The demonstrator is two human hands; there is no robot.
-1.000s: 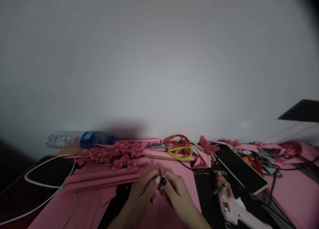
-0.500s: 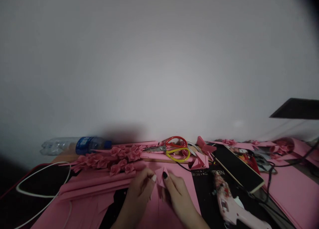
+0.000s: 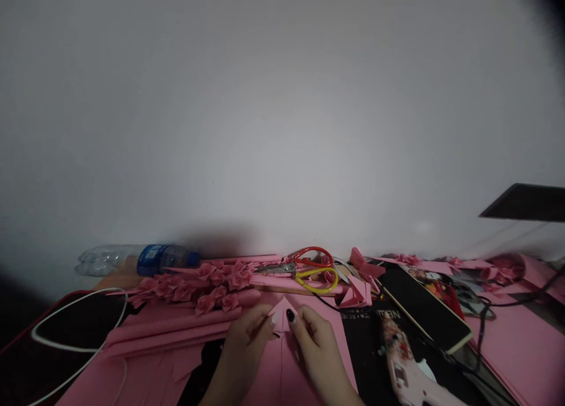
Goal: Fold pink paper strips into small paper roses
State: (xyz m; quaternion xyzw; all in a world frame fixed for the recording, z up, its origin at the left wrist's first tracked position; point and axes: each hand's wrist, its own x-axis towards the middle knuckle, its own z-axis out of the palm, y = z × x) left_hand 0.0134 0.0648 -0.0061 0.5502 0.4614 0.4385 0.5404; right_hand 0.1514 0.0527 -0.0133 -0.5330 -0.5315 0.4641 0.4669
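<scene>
My left hand (image 3: 245, 344) and my right hand (image 3: 314, 344) meet low in the middle of the view. Both pinch a small folded piece of pink paper (image 3: 282, 309) between thumb and fingers; its pointed tip sticks up between the fingertips. Under the hands lies a flat pink paper sheet (image 3: 278, 370). Just behind the left hand sits a cluster of small pink paper roses (image 3: 207, 279) on rolled pink paper tubes (image 3: 176, 329).
Red and yellow-handled scissors (image 3: 309, 268) lie behind the hands. A plastic water bottle (image 3: 136, 259) lies on its side at the left by a white cable (image 3: 75, 329). A dark phone (image 3: 424, 306), a pink glue gun (image 3: 406, 370) and more pink paper (image 3: 521, 341) fill the right. A plain wall stands behind.
The folded pink piece went from a narrow upright strip to a wider pointed shape between my fingertips. My hands stayed in nearly the same spot; the view shifted slightly.
</scene>
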